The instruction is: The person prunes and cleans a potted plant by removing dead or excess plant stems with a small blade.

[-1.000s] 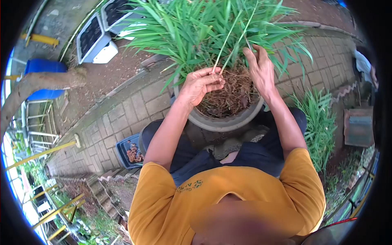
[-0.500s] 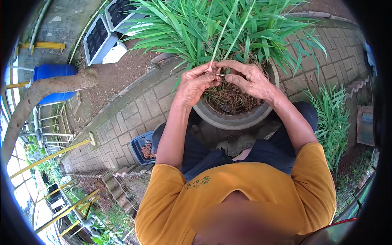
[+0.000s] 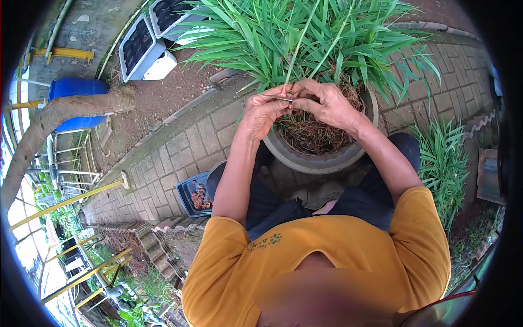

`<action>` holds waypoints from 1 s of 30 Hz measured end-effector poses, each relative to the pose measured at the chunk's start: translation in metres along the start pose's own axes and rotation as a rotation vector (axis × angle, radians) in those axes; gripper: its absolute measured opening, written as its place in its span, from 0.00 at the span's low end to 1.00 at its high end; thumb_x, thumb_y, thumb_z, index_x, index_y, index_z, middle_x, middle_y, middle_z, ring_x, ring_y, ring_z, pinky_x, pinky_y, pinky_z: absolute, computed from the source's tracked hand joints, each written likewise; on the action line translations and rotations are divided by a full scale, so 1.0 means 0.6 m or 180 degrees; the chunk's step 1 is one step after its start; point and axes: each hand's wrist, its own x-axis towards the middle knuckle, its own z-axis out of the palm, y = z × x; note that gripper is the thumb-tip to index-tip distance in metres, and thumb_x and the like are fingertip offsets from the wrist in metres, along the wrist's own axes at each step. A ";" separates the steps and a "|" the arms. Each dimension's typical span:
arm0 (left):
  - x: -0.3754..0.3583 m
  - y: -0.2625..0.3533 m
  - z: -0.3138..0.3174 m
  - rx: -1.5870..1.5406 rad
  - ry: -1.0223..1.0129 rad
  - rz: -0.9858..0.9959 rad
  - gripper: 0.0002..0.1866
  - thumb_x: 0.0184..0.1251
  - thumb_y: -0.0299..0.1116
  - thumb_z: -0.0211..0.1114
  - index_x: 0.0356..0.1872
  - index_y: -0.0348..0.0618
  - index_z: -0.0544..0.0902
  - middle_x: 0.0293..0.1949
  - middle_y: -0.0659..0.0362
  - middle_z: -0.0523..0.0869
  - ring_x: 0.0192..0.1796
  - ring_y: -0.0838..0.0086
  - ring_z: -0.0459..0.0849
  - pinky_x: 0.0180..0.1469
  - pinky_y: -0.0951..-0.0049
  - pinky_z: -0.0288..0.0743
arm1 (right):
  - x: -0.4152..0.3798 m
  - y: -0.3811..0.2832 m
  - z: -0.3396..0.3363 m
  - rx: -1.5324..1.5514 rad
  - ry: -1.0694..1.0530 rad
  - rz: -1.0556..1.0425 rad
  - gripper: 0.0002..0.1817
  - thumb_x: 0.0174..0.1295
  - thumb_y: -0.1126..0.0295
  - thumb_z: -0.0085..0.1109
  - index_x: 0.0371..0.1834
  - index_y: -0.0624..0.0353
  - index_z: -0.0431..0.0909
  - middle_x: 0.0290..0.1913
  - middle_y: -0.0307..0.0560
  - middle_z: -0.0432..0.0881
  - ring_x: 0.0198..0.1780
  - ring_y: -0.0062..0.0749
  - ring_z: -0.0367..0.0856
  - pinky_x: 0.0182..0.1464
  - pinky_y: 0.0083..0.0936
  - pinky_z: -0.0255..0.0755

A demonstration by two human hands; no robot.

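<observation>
My left hand [image 3: 262,115] is closed around a thin dark tool [image 3: 278,98] with a shiny, blade-like end pointing right. My right hand [image 3: 329,106] is closed close beside it, thumb and fingertips meeting at that shiny end; I cannot tell what they pinch. A long pale green stem [image 3: 297,52] rises from between the fingertips of both hands. Below them, a mat of brown roots [image 3: 313,136] fills the round grey pot [image 3: 313,164]. Tall leafy green plants [image 3: 261,41] stand behind the hands, at the pot's far side.
A blue-grey tray [image 3: 187,204] holding small reddish-brown pieces [image 3: 200,197] sits on the brick paving [image 3: 163,163] at left. White planters [image 3: 139,46], a blue barrel [image 3: 81,101] and a bent trunk [image 3: 60,115] are farther left. More grassy plants [image 3: 444,163] grow at right.
The thin tool has slid a little left across my left fingers, and its shiny end reaches less far toward the right thumb. The whole view has shifted slightly.
</observation>
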 end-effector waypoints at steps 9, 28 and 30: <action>0.005 -0.006 -0.002 -0.0053 0.0030 -0.0042 0.21 0.62 0.19 0.61 0.58 0.32 0.75 0.45 0.55 0.84 0.45 0.73 0.83 0.49 0.70 0.78 | -0.012 0.011 -0.008 0.0262 -0.0008 -0.0049 0.16 0.64 0.69 0.59 0.54 0.61 0.74 0.35 0.43 0.83 0.22 0.19 0.73 0.24 0.22 0.68; -0.071 -0.039 0.101 0.0695 -0.0172 -0.0427 0.05 0.56 0.17 0.62 0.34 0.35 0.79 0.38 0.48 0.85 0.39 0.64 0.86 0.43 0.66 0.83 | -0.513 -0.038 -0.105 -0.4057 0.3417 0.0362 0.08 0.58 0.72 0.61 0.35 0.63 0.74 0.32 0.53 0.81 0.34 0.44 0.82 0.34 0.35 0.76; -0.118 -0.067 0.105 0.0476 -0.0317 -0.0529 0.05 0.58 0.18 0.62 0.35 0.36 0.79 0.39 0.48 0.85 0.40 0.65 0.86 0.42 0.67 0.82 | -0.665 0.099 -0.057 -0.3559 0.3118 0.2095 0.10 0.64 0.67 0.55 0.43 0.61 0.73 0.36 0.59 0.80 0.35 0.55 0.80 0.34 0.45 0.72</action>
